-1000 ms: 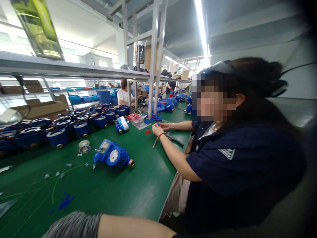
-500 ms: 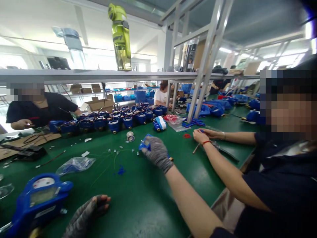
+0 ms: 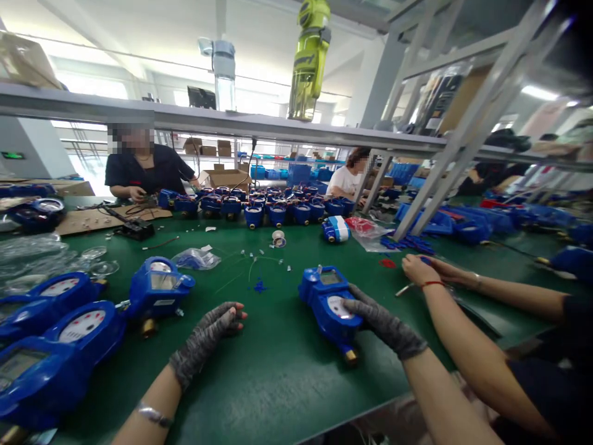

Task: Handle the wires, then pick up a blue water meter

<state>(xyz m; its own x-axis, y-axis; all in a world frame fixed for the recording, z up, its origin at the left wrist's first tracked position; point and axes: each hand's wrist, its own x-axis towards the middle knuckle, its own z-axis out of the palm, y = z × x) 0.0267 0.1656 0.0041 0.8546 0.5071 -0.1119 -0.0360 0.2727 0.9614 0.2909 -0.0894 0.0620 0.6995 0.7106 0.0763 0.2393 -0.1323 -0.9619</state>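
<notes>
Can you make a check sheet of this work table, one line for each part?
Surface: green mat table.
Job's things: blue water meter with white dial.
Clutter: more blue meters at left, clear plastic bag, row of blue meter bodies.
Grips: right gloved hand grips the meter; left gloved hand rests on the mat, holding nothing.
Cables: thin green wires.
Surroundings: neighbour's bare hands; yellow-green bottle on shelf.

One camera is riding on the person's head, looking forward and down across the green bench (image 3: 278, 371) from its near edge. It is sitting close over the near edge, taking in the bench's far edge, the shelf (image 3: 231, 123) above it, and a co-worker's arms coming in along the right edge.
</notes>
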